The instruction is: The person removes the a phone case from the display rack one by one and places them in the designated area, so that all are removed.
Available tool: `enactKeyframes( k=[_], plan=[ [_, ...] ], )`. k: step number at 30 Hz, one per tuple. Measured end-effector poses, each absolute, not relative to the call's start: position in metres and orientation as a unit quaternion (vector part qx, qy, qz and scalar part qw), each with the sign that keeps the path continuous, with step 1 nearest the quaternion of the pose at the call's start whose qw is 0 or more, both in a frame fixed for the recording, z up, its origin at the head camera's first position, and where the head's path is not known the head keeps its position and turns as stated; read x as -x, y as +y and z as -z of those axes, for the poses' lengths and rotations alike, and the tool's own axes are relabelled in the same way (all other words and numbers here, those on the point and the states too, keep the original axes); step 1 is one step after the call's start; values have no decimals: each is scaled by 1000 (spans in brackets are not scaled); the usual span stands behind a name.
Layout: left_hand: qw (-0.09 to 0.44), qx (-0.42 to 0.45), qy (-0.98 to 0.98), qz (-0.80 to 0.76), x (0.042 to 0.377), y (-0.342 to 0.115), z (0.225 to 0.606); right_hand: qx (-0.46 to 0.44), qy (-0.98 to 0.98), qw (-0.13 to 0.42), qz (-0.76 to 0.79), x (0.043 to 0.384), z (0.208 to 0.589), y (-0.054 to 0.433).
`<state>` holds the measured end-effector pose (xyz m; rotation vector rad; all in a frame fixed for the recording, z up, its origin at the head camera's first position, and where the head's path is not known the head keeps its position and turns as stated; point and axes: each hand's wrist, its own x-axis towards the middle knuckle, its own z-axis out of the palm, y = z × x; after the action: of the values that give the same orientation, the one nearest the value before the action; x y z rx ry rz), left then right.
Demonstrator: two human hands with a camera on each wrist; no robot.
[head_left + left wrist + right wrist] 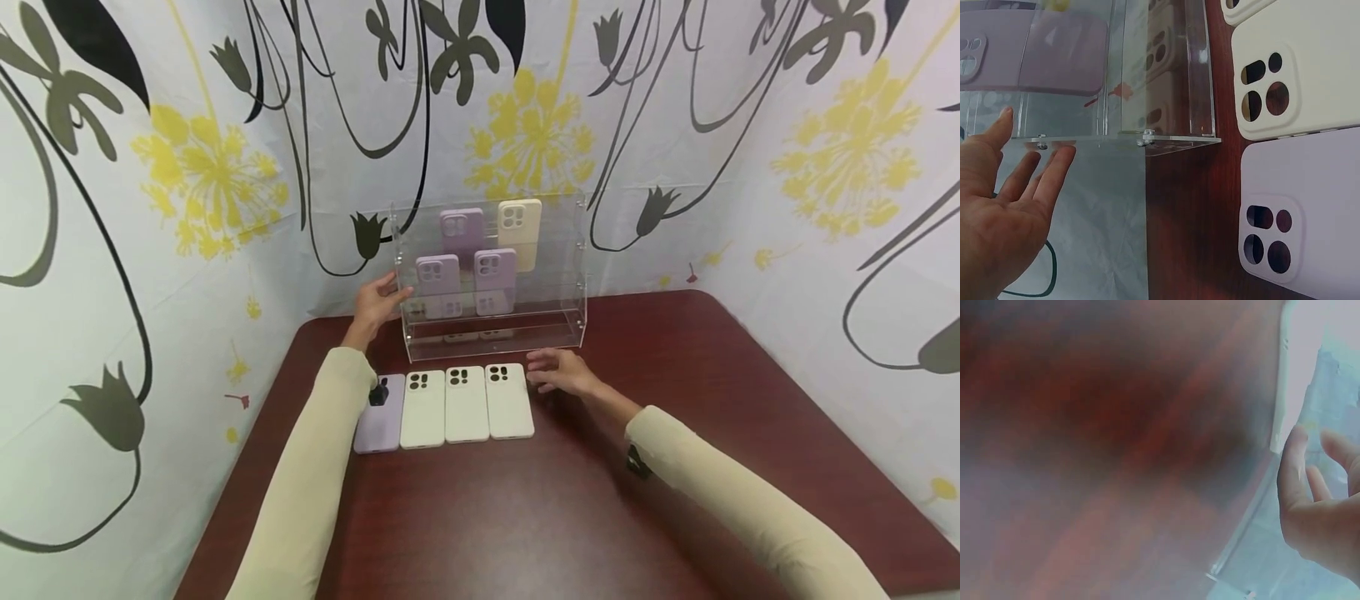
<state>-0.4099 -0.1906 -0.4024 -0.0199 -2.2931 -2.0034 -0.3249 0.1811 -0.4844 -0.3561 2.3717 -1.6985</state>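
Cream fabric of your left sleeve (303, 483) runs up to your left hand (377, 307), relaxed, its fingers extended at the side panel of the clear rack (528, 327), thumb to one side of that panel and fingers to the other. Below, partly hidden by your sleeve, a lilac phone case (381, 431) lies flat on the dark red bench (525, 517). Next in the row come the first cream case (423, 412), the middle cream case (467, 408) and the last cream case (510, 407), cutouts towards the rack. Behind them the rack stands upright: its lower tier holds two lilac cases (495, 265), its upper tier a lilac one and, to the right, a pale cream one. Beside the last cream case, your right hand (561, 372) is released, fingers loosely bent; whether the fingertips touch it, you cannot tell. Your right sleeve (742, 483) slants away towards the lower right.
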Motion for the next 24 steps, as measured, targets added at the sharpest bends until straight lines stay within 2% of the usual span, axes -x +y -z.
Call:
enactKeyframes(
  k=[15,24],
  plan=[
    [99,-1,-761,641,410,-187,408,126,825,19,551,358,437,174],
    [108,4,-765,635,411,-188,405,158,838,-66,518,378,411,165]
  ],
)
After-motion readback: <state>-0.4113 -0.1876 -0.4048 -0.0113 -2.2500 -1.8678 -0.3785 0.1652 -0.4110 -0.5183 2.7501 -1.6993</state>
